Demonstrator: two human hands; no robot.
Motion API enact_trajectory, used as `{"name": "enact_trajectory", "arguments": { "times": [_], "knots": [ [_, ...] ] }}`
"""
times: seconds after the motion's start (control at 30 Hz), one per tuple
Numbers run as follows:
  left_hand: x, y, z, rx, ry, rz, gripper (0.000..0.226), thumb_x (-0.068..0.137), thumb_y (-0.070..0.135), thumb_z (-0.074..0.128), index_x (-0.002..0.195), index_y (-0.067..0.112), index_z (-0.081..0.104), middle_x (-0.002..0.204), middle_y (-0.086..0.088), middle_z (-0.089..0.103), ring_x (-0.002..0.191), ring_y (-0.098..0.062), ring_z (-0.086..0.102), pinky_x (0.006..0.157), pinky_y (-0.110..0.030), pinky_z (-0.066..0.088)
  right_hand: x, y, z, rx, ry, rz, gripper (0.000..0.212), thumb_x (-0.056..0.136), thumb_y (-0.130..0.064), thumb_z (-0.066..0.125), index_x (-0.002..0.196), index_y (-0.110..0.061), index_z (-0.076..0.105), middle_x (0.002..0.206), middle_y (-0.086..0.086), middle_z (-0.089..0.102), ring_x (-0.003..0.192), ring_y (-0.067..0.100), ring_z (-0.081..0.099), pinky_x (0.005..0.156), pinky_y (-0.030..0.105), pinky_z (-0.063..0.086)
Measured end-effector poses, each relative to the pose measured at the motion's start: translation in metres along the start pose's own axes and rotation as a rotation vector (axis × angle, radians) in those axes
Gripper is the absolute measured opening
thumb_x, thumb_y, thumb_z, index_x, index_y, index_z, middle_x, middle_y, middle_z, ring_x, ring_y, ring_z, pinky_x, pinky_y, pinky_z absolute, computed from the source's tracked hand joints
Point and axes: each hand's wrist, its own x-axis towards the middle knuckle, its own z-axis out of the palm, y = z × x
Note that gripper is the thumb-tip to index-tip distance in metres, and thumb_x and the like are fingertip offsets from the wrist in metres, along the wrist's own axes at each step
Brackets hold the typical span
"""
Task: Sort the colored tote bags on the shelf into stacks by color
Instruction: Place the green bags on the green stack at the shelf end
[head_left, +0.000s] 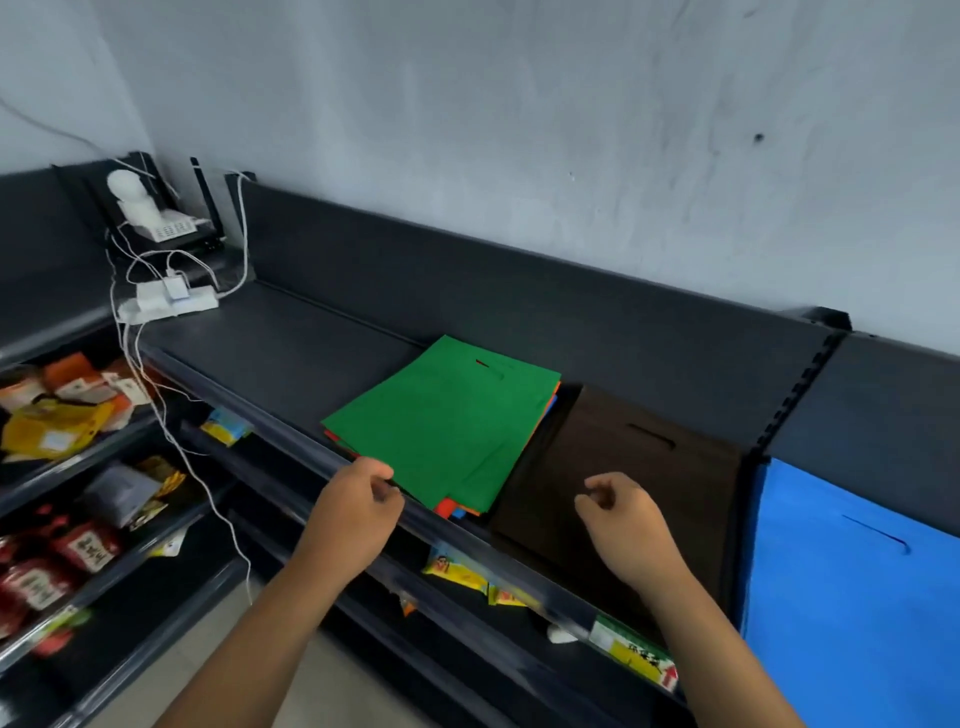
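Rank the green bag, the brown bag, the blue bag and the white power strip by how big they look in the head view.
1. blue bag, cut off by the frame and nearest, so unsure
2. green bag and brown bag, about alike
3. white power strip

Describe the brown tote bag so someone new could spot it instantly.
Start at the long dark top shelf running along the grey wall. The brown tote bag lies flat on it, between the mixed pile topped by a green bag and the blue bag. It is the only dark, near-black-brown one, just beyond the right hand.
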Motion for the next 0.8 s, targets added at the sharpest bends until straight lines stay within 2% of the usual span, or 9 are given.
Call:
{"name": "enact_trajectory", "arguments": {
  "times": [0.1, 0.23, 0.33, 0.53, 0.7, 0.8],
  "knots": [
    [0.029, -0.007, 0.0, -0.018, 0.011, 0.013, 0.031, 0.101, 0.024, 0.061, 0.131, 0.017, 0.061, 0.111, 0.007, 0.061, 0.093, -0.001, 0.058, 0.074, -0.02, 0.043, 0.025, -0.007, 0.008, -0.022, 0.026, 0.005, 0.029, 0.099, -0.029, 0.068, 0.126, -0.018, 0.067, 0.109, 0.0, 0.067, 0.094, 0.015, 0.065, 0.077, 0.03, 0.048],
    [0.069, -0.008, -0.001, -0.025, 0.018, 0.021, 0.031, 0.102, 0.025, 0.061, 0.132, 0.018, 0.061, 0.114, 0.007, 0.062, 0.1, -0.006, 0.059, 0.084, -0.024, 0.046, 0.066, -0.017, 0.019, -0.033, 0.016, 0.016, 0.031, 0.1, -0.03, 0.068, 0.129, -0.018, 0.066, 0.112, 0.0, 0.067, 0.094, 0.016, 0.067, 0.078, 0.031, 0.051],
    [0.1, -0.009, -0.003, 0.011, 0.035, 0.039, 0.029, 0.101, 0.023, 0.063, 0.129, 0.017, 0.062, 0.11, 0.008, 0.061, 0.097, -0.003, 0.059, 0.083, -0.023, 0.046, 0.098, -0.025, 0.032, -0.033, 0.012, 0.027, 0.031, 0.1, -0.029, 0.067, 0.129, -0.018, 0.066, 0.113, 0.0, 0.067, 0.092, 0.015, 0.067, 0.073, 0.03, 0.05],
    [0.166, -0.014, -0.006, 0.074, 0.036, 0.047, 0.027, 0.101, 0.024, 0.063, 0.127, 0.018, 0.062, 0.11, 0.006, 0.058, 0.091, -0.005, 0.059, 0.078, -0.025, 0.048, 0.144, -0.04, 0.054, -0.02, 0.004, 0.036, 0.003, 0.099, -0.023, 0.066, 0.102, -0.022, 0.066, 0.095, 0.001, 0.071, 0.083, 0.023, 0.067, 0.065, 0.034, 0.048],
    [0.22, -0.013, -0.003, 0.099, -0.006, 0.113, 0.024, 0.101, 0.025, 0.063, 0.124, 0.022, 0.062, 0.11, 0.008, 0.057, 0.088, -0.006, 0.06, 0.075, -0.027, 0.053, 0.158, -0.041, 0.067, -0.068, 0.016, 0.11, 0.017, 0.096, -0.026, 0.067, 0.112, -0.021, 0.067, 0.104, 0.001, 0.068, 0.084, 0.02, 0.066, 0.068, 0.031, 0.05],
    [0.257, -0.019, 0.0, 0.152, -0.046, 0.156, 0.027, 0.1, 0.025, 0.063, 0.126, 0.019, 0.061, 0.111, 0.005, 0.056, 0.083, -0.006, 0.059, 0.065, -0.021, 0.048, 0.165, -0.048, 0.078, -0.099, 0.082, 0.147, 0.03, 0.096, -0.026, 0.067, 0.125, -0.017, 0.067, 0.11, 0.0, 0.065, 0.091, 0.014, 0.064, 0.076, 0.029, 0.048]
  ]
}}
